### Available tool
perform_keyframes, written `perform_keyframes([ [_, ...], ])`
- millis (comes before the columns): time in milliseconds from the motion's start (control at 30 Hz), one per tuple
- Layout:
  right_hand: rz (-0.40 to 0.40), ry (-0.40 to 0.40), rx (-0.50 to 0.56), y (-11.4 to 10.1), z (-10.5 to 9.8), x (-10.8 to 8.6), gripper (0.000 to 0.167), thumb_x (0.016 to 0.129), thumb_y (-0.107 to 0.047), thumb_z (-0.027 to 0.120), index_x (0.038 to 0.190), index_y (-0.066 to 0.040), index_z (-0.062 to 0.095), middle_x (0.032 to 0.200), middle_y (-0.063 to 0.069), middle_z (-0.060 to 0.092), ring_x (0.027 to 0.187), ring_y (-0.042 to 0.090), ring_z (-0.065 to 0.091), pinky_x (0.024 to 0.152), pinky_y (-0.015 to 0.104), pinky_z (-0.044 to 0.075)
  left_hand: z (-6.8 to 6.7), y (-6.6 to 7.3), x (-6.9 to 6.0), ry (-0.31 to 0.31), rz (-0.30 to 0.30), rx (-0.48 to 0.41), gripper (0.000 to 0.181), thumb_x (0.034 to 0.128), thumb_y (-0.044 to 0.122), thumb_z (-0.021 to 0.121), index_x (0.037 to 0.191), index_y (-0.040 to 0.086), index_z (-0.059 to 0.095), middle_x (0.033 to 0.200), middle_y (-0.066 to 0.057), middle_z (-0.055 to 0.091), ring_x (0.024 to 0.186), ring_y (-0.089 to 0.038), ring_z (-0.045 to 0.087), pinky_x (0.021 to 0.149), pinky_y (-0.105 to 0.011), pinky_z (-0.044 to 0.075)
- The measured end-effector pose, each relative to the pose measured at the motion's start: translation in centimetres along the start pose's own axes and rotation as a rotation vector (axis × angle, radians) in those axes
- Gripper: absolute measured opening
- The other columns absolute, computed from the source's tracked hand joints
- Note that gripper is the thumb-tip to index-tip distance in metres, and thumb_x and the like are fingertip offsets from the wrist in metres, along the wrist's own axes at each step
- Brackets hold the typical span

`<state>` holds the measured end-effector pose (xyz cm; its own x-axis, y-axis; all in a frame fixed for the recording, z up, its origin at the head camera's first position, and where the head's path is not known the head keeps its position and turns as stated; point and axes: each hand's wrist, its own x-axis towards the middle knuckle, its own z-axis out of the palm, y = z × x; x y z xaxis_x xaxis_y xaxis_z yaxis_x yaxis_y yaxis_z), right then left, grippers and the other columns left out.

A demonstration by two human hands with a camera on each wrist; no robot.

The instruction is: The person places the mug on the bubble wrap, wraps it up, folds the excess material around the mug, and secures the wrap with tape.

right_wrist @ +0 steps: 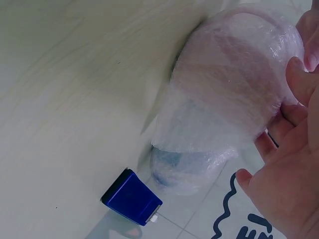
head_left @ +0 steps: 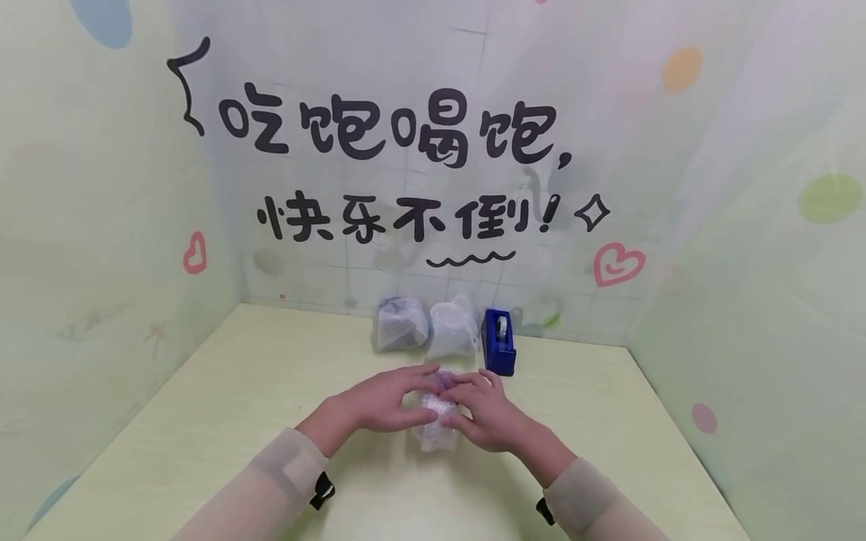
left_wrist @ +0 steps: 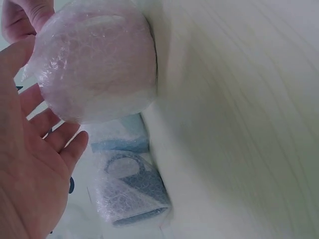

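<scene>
A rounded pinkish thing wrapped in bubble wrap (head_left: pixel 436 432) stands on the table between both hands; the wrap blurs what it is. My left hand (head_left: pixel 387 400) arches over its left side, fingers spread and lightly bent. From the right, my right hand (head_left: pixel 492 413) touches the top of the wrap with thumb and fingers. In the left wrist view, the left fingers (left_wrist: pixel 47 119) lie loosely along the pinkish bundle (left_wrist: pixel 99 59). The right wrist view shows the right thumb (right_wrist: pixel 299 79) at the wrap's edge. Neither hand visibly grips it.
Behind stand two more bubble-wrapped bundles, a dark bluish one (head_left: pixel 401 327) and a pale blue one (head_left: pixel 453 330). A blue tape dispenser (head_left: pixel 499 342) is to their right. The pale table (head_left: pixel 271 391) is enclosed by printed cloth walls (head_left: pixel 419 45).
</scene>
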<state>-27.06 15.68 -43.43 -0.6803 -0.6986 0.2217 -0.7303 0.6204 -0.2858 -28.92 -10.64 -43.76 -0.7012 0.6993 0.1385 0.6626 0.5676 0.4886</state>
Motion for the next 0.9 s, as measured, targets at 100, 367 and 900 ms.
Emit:
perform_keyframes([
  [100,0.022,-0.021,0.016,0.02,-0.03,0.2,0.033,0.106,-0.028,0.072,0.13,-0.006,0.076,0.135,0.008,0.078,0.143,0.037,0.056,0.121,0.077,0.027,-0.1,-0.08,-0.1,0.005,0.0,-0.03,0.052,0.1066,0.054,0.066,0.149,0.024,0.066,0.176,-0.009,0.043,0.161,-0.034,0.046,0.128,-0.058,0.042],
  [367,0.043,-0.035,0.057,-0.04,-0.07,0.3,0.03,0.107,-0.026,0.071,0.129,-0.005,0.076,0.134,0.009,0.077,0.141,0.036,0.057,0.122,0.077,0.025,-0.52,-0.16,-0.14,-0.011,0.037,0.019,0.061,0.1007,0.052,0.076,0.153,0.023,0.067,0.176,-0.008,0.042,0.155,-0.037,0.053,0.123,-0.056,0.049],
  [900,0.034,-0.019,0.072,0.34,0.25,0.29,0.029,0.106,-0.025,0.071,0.128,-0.005,0.075,0.136,0.011,0.076,0.14,0.037,0.057,0.122,0.075,0.027,-0.04,-0.33,-0.06,-0.014,0.028,0.06,0.059,0.1056,0.052,0.069,0.154,0.019,0.065,0.177,-0.01,0.04,0.156,-0.036,0.051,0.124,-0.056,0.048],
])
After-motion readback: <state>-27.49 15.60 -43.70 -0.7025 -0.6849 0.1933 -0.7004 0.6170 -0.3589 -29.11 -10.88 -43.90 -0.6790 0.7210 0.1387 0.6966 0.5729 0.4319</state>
